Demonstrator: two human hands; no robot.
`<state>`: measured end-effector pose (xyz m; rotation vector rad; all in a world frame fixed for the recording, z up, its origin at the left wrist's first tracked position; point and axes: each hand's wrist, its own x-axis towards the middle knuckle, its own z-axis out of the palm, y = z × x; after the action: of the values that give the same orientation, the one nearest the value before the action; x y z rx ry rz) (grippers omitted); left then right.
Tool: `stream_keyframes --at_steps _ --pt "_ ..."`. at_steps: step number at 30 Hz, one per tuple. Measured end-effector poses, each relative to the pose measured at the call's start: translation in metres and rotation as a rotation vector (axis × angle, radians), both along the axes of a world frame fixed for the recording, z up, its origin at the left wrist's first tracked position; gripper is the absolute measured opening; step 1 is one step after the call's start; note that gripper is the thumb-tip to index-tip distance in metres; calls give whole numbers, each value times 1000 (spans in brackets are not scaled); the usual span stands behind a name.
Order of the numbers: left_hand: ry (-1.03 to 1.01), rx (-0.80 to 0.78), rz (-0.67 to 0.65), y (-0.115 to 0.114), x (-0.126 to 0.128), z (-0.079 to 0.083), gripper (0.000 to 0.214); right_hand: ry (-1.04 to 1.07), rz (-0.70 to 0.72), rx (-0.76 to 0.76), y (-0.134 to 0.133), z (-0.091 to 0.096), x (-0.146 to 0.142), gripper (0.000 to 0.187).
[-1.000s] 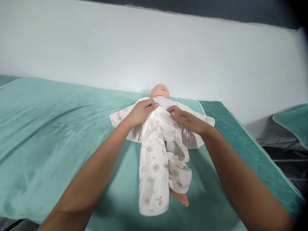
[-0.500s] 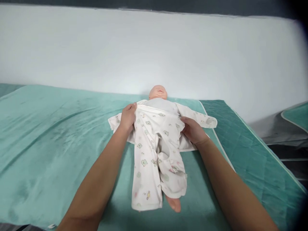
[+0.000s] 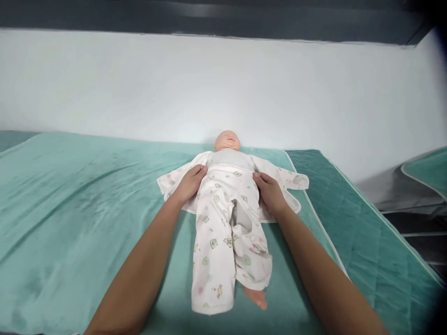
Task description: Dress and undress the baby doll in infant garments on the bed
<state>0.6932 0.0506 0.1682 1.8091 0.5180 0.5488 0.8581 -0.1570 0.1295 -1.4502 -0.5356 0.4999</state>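
Observation:
A baby doll (image 3: 227,141) lies on its back on a teal blanket (image 3: 77,204), head toward the wall. It wears white printed trousers (image 3: 223,223) and lies on an open white printed top (image 3: 286,179) spread to both sides. One bare foot (image 3: 256,298) sticks out of the right trouser leg. My left hand (image 3: 188,184) rests at the left side of the waistband, fingers curled on the cloth. On the right side of the waistband, my right hand (image 3: 268,190) grips the cloth likewise.
A white wall (image 3: 223,88) runs behind the bed. The quilted teal mattress edge (image 3: 366,218) falls away on the right, with a second teal-covered surface (image 3: 429,172) beyond a gap.
Both hands slid from the doll's chest out to the sides of the waistband. The trousers now lie flatter and straighter over the doll's belly and legs. The view tilted slightly upward.

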Motion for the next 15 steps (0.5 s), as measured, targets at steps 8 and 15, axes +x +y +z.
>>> stream_keyframes --at_steps 8,15 --pt "139 -179 -236 17 -17 6 19 -317 121 -272 -17 14 1 18" --pt "124 -191 -361 17 -19 3 37 -414 -99 -330 -8 0 8 22"
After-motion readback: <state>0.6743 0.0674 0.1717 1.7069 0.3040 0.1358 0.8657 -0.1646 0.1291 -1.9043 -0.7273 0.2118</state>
